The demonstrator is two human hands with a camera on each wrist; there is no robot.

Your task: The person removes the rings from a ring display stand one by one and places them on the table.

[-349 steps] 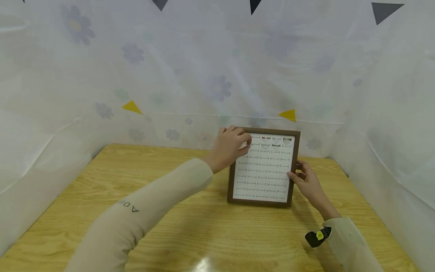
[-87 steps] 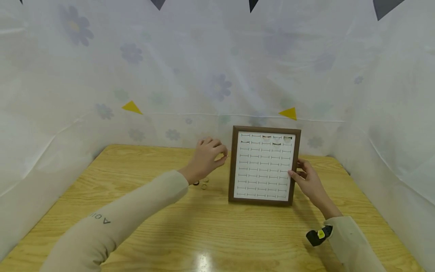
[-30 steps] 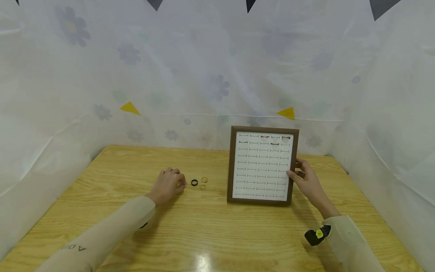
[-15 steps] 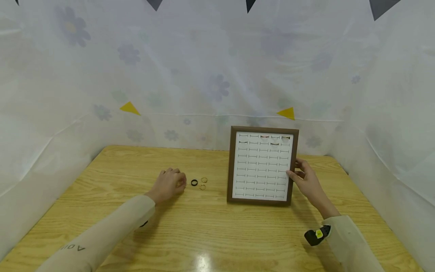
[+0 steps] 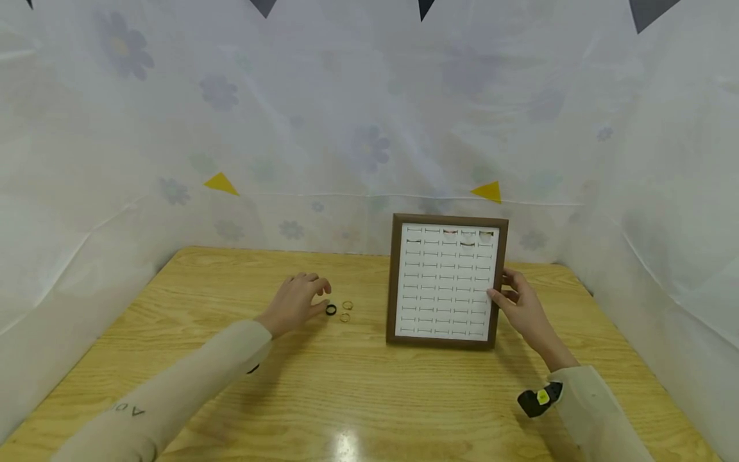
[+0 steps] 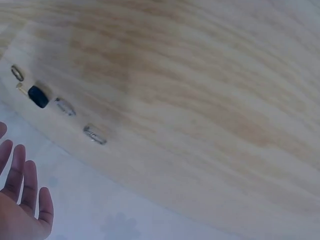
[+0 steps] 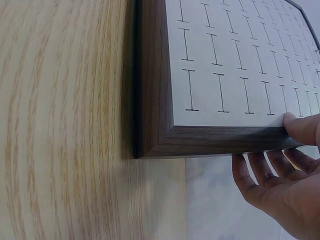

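left hand [image 5: 296, 300]: fingers relaxed, holding nothing, tips just beside black ring [image 5: 331, 310] at frame centre | two gold rings [image 5: 346, 311] next to it on counter [image 5: 358, 398] | right hand [image 5: 522, 307]: thumb and fingers grasping right edge of upright ring display frame [image 5: 447, 282]

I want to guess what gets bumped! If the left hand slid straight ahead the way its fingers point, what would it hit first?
Probably the black ring, lying just past the left hand fingertips; two gold rings lie beyond it, though depth is hard to judge.
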